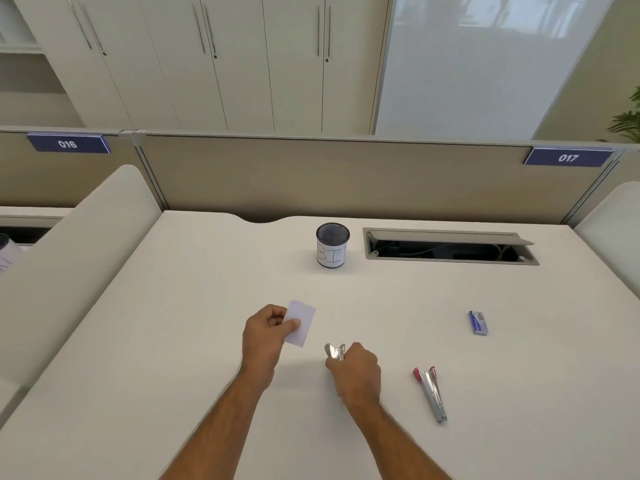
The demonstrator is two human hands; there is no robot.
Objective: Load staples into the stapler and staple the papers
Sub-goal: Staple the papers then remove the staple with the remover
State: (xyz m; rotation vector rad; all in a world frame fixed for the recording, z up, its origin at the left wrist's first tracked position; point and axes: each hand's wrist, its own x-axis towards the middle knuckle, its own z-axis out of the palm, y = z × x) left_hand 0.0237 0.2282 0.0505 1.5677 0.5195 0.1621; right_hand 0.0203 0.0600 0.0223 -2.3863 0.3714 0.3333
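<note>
Left hand (266, 332) pinched papers (300, 323) by near-left corner, mid-worktop (207, 271); thin, floppy, light. Right hand (356, 367), fingers curled round stapler (335, 351), near front edge. Judged rigid, slick metal; grip body mid-length.

Two bare forearms reach forward from the lower edge of the view, converging slightly. The left hand (268, 332) is raised, knuckles outward, its grip a pinch of thumb against curled fingers at its right side. The right hand (356, 370) sits lower and just to the right of the left grip, back of the hand up, fingers curled tight in a closed grip. The two hands are near each other, not touching.
</note>
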